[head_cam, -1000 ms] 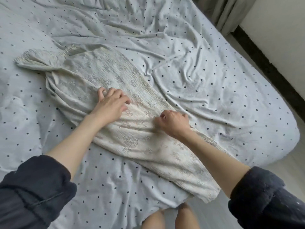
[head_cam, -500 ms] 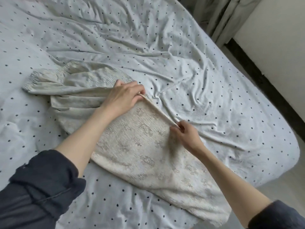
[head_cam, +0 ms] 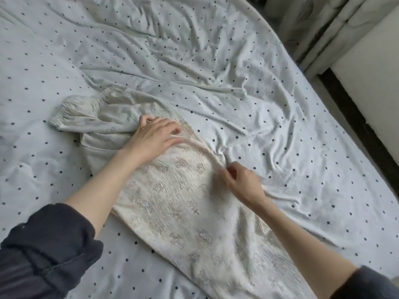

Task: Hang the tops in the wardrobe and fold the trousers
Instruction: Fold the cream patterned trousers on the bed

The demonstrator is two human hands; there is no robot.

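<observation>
Lying lengthwise across the bed, a pair of cream patterned fabric trousers is spread over a pale grey bedsheet dotted with small dark spots. The elasticated waistband is seen bunched at the far left end, and the legs are laid one over the other, running down toward the near right edge of the mattress. A print of small crosses and floral motifs is carried on the cloth.

The left hand is laid flat on the upper part of the trousers near the seat, its fingers extended and loosely spread, pressing the fabric down without gripping it. The right hand is placed at the far folded edge of the leg, where the cloth seems to be nipped between thumb and fingertips; some motion blur is present there.

Dark sleeves are pushed up both forearms. A curtain and a pale wall with a dark skirting board are seen beyond the bed at the upper right.
</observation>
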